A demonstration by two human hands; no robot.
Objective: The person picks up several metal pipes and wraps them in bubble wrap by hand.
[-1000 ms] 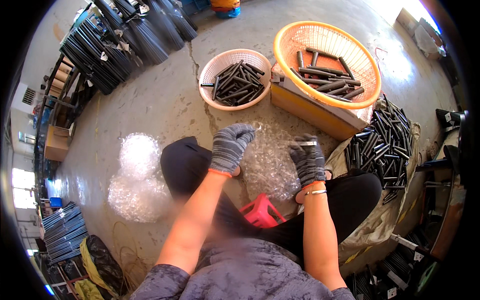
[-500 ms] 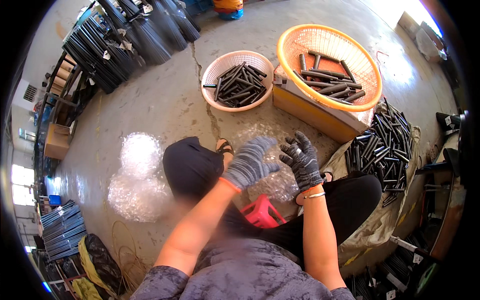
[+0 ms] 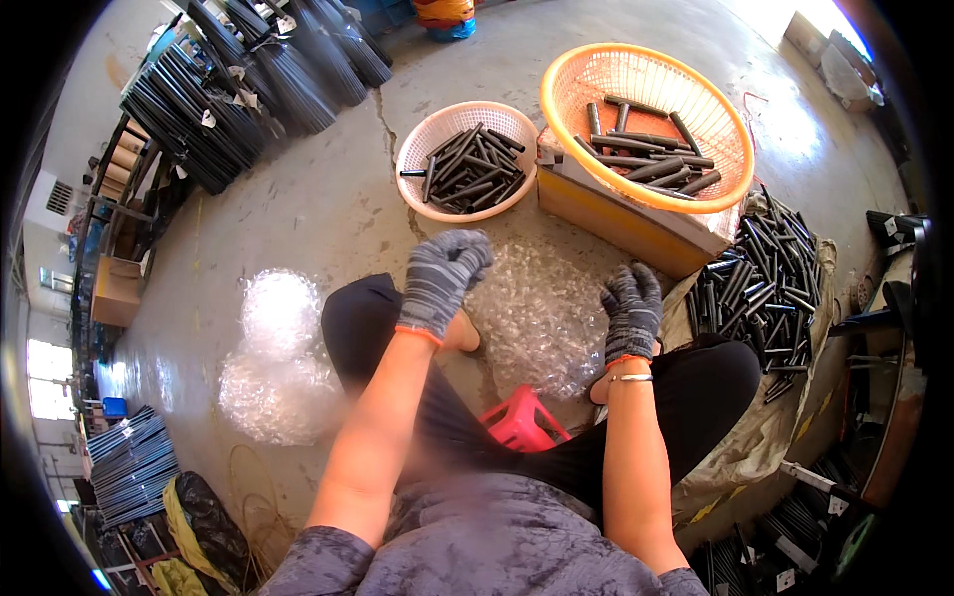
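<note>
Both my hands wear grey striped knit gloves with orange cuffs. My left hand (image 3: 440, 281) is curled closed above my left foot, near the left edge of a heap of clear plastic pieces (image 3: 537, 323) on the floor. Whatever its fingers pinch, if anything, is too small to make out. My right hand (image 3: 633, 310) is held at the heap's right side, fingers bent inward and closed. What lies inside them is hidden. Ahead, a pink basket (image 3: 410, 196) holds short black tubes (image 3: 467, 164). An orange basket (image 3: 730, 196) with more black tubes rests on a cardboard box (image 3: 616, 221).
A big pile of black tubes (image 3: 760, 288) lies on a cloth sheet (image 3: 740, 452) to the right. Left of my knee are clear plastic bundles (image 3: 278, 358). A red stool (image 3: 525, 419) is between my legs. Long dark rods (image 3: 189, 109) stand at far left.
My hands have moved apart: the left went left and slightly up, the right a little right. Their fingers, spread before, are now curled closed. More of the plastic heap shows between them.
</note>
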